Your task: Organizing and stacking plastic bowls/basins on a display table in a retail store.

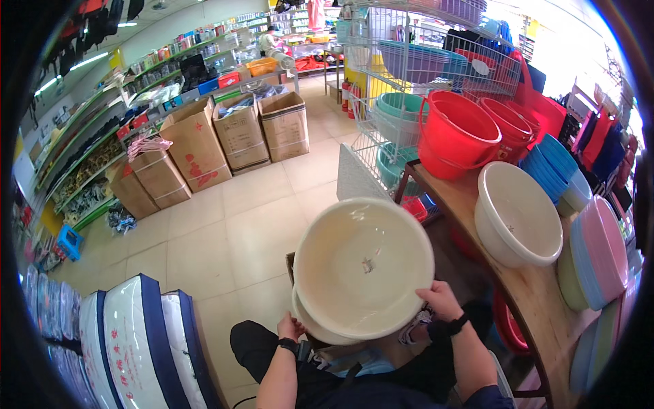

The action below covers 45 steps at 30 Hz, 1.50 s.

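A large cream plastic basin (364, 245) is in front of me, its open side facing up towards me. My right hand (443, 301) grips its rim at the lower right, with the thumb over the edge. Under it, a second cream basin (319, 330) shows only as a rim along the lower left. My left hand (291, 327) is curled at that lower rim, its fingertips partly hidden. Behind the basins, the edge of a cardboard box (290, 266) peeks out at the left.
A wooden table (536, 307) at the right bears another cream basin (518, 214), a red bucket (457, 133) and stacked pink basins (603, 250). Wire shelving (368, 117) stands behind it. Packaged bedding (138, 342) is at lower left; cardboard cartons (196, 148) line the aisle. A person (268, 41) is far back.
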Each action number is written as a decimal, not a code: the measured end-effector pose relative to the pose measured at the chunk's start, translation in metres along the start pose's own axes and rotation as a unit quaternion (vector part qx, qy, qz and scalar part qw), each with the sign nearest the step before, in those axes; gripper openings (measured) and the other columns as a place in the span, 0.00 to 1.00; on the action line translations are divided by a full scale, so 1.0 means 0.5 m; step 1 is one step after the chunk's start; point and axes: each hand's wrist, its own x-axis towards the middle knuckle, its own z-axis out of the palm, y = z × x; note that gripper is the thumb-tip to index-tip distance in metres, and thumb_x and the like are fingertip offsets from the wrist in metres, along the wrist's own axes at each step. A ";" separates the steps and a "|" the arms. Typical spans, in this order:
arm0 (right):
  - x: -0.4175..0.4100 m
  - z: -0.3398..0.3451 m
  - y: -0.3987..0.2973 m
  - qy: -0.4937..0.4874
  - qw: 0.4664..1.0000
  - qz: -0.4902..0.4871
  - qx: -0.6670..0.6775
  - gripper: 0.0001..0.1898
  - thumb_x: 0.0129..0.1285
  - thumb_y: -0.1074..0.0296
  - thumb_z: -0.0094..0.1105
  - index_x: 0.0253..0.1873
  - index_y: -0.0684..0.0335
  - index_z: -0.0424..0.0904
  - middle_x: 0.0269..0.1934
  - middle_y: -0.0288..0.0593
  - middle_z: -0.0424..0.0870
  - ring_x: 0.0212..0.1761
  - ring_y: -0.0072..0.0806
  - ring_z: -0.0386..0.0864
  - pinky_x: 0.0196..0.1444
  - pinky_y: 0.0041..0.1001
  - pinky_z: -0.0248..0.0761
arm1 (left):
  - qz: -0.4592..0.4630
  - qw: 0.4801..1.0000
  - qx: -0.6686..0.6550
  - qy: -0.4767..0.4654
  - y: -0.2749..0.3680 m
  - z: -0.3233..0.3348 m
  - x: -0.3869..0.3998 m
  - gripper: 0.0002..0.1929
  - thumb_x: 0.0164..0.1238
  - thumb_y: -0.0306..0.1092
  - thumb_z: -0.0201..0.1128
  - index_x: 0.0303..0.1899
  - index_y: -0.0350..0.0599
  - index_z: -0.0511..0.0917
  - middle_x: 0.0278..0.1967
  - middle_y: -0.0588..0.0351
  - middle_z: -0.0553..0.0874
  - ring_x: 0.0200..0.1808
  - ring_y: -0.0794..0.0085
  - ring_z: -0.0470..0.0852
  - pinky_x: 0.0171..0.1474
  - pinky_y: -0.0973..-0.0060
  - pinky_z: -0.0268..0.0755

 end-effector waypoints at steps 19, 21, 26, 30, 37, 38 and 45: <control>-0.144 -0.144 -0.191 0.262 0.826 -0.427 0.259 0.21 0.68 0.63 0.50 0.61 0.66 0.65 0.59 0.44 0.71 0.61 0.30 0.67 0.63 0.33 0.61 | 0.134 0.766 0.619 0.105 -0.034 0.041 -0.054 0.28 0.52 0.56 0.61 0.40 0.34 0.80 0.39 0.39 0.83 0.43 0.50 0.82 0.48 0.60 0.72; -0.135 -0.148 -0.200 0.271 0.808 -0.444 0.278 0.20 0.68 0.64 0.50 0.61 0.67 0.65 0.59 0.44 0.71 0.61 0.31 0.68 0.65 0.34 0.58 | 0.125 0.768 0.618 0.111 -0.031 0.038 -0.062 0.27 0.52 0.55 0.62 0.40 0.36 0.81 0.40 0.39 0.83 0.45 0.50 0.81 0.49 0.59 0.72; -0.127 -0.157 -0.210 0.237 0.810 -0.463 0.272 0.19 0.68 0.67 0.48 0.60 0.70 0.64 0.59 0.46 0.69 0.60 0.33 0.68 0.67 0.37 0.56 | 0.132 0.764 0.619 0.123 -0.022 0.055 -0.091 0.24 0.53 0.52 0.62 0.41 0.37 0.80 0.39 0.41 0.84 0.46 0.49 0.81 0.51 0.60 0.71; -0.108 -0.212 -0.202 0.227 0.818 -0.461 0.257 0.17 0.68 0.70 0.44 0.59 0.70 0.65 0.57 0.49 0.71 0.58 0.35 0.70 0.67 0.39 0.57 | 0.167 0.772 0.604 0.109 -0.016 0.069 -0.092 0.22 0.53 0.48 0.61 0.40 0.35 0.80 0.39 0.37 0.83 0.45 0.49 0.82 0.49 0.60 0.73; -0.059 -0.223 -0.198 0.254 0.830 -0.420 0.265 0.13 0.67 0.69 0.45 0.53 0.68 0.70 0.46 0.46 0.78 0.51 0.34 0.74 0.59 0.37 0.63 | 0.093 0.968 0.230 -0.048 -0.004 0.025 -0.034 0.17 0.61 0.35 0.57 0.46 0.32 0.70 0.35 0.43 0.81 0.29 0.57 0.84 0.23 0.66 0.79; -0.063 -0.225 -0.205 0.257 0.836 -0.392 0.285 0.13 0.67 0.69 0.46 0.52 0.67 0.71 0.45 0.45 0.79 0.50 0.34 0.75 0.57 0.36 0.65 | 0.084 0.973 0.206 -0.063 -0.002 0.033 -0.042 0.16 0.61 0.35 0.57 0.46 0.33 0.70 0.36 0.44 0.81 0.29 0.58 0.84 0.23 0.66 0.78; -0.083 -0.221 -0.251 0.283 0.865 -0.326 0.256 0.12 0.67 0.68 0.47 0.50 0.68 0.71 0.44 0.47 0.79 0.49 0.34 0.77 0.51 0.33 0.68 | 0.076 0.982 0.110 -0.136 -0.010 0.019 -0.022 0.15 0.62 0.32 0.57 0.48 0.35 0.70 0.39 0.48 0.81 0.36 0.60 0.83 0.30 0.65 0.77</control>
